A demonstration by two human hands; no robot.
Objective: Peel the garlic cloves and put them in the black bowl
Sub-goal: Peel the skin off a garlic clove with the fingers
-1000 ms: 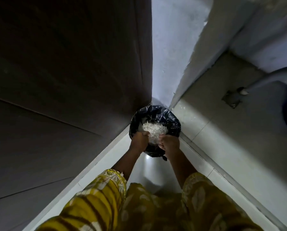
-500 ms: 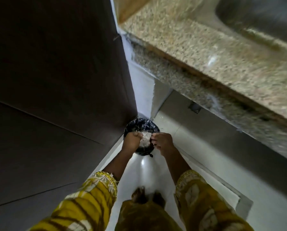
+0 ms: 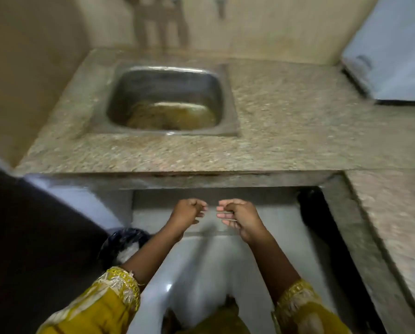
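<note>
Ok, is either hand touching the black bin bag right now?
Apart. The head view shows the left hand and right hand raised before the counter, with floor between them and the black bin bag.

The scene is lit dimly, with a warm yellowish cast. Strong motion blur is seen everywhere: the speckled countertop (image 3: pixel 286 131) and the steel sink (image 3: pixel 172 75) beyond the hands are smeared, and the left hand (image 3: pixel 187 214) and right hand (image 3: pixel 240 218) are soft at the fingers. A small white glare is given by the glossy floor (image 3: pixel 201 266) below the hands. The dark panel (image 3: pixel 33 237) left of the left hand is almost lost in shadow. Straight edges are bent near the borders.
</note>
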